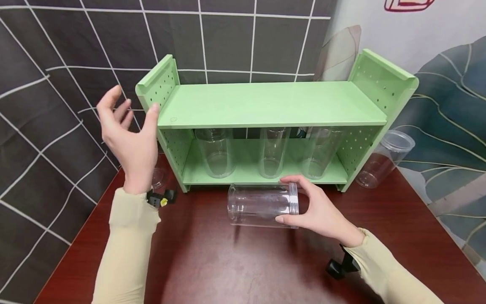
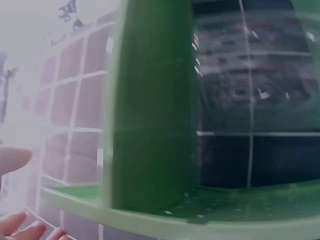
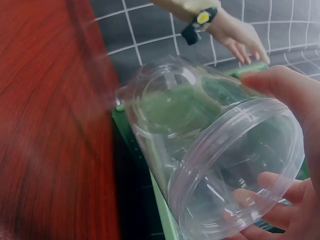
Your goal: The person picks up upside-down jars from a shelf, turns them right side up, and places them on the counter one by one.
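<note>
My right hand (image 1: 322, 211) grips a clear plastic jar (image 1: 262, 205) by its lidded end, thumb on the near side and fingers on the far side. The jar lies sideways in front of the green shelf unit (image 1: 265, 105), its base pointing left. In the right wrist view the round clear lid (image 3: 240, 170) faces the camera. My left hand (image 1: 130, 139) is raised beside the shelf's left side panel, fingers spread and holding nothing. In the left wrist view its fingertips (image 2: 15, 160) show at the left edge, near the green side panel (image 2: 150, 110).
Several clear jars, such as this one (image 1: 216, 156), stand upright on the lower shelf. One lidded jar (image 1: 385, 158) stands right of the unit, and a clear round item (image 1: 158, 178) lies left of it. Dark tiled wall (image 1: 228, 38) backs the red-brown table (image 1: 212, 261).
</note>
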Demonstrator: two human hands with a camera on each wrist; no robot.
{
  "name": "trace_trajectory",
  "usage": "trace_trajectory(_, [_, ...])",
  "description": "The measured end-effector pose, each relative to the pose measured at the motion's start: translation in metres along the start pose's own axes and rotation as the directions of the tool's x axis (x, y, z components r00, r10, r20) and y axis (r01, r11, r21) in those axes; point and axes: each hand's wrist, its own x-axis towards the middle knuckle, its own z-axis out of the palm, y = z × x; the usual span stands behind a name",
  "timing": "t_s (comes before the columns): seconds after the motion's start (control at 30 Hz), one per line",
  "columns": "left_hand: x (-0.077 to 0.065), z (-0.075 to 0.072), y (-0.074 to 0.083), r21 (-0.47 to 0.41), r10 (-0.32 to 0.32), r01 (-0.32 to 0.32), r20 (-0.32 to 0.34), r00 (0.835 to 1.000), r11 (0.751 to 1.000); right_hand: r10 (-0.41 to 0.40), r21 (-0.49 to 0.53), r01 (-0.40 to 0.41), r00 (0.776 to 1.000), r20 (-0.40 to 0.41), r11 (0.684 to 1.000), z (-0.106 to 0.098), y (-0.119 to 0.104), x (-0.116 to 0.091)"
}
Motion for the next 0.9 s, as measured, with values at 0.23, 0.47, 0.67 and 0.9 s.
trace_trajectory(0.23, [-0.039,-0.002,0.018,-0.097,0.252,-0.249,0.02,0.968,0.964,-0.022,-0.044,0.02,0.999,-0.03,0.999,-0.002,-0.001,0.002])
trace_trajectory(0.47, [-0.076,0.01,-0.008,-0.144,0.382,-0.356,0.251,0.889,0.923,-0.031,-0.048,0.029,0.998,-0.055,0.998,-0.003,-0.006,0.004])
trace_trajectory(0.67, [-0.114,0.016,-0.027,-0.209,0.389,-0.329,0.547,0.741,0.921,-0.026,-0.011,0.026,0.998,-0.062,1.0,-0.002,-0.008,0.006])
trace_trajectory(0.9, [-0.153,0.015,-0.037,-0.076,0.226,-0.302,0.835,0.502,0.95,-0.047,0.017,0.049,0.995,-0.087,0.999,0.0,-0.012,0.008])
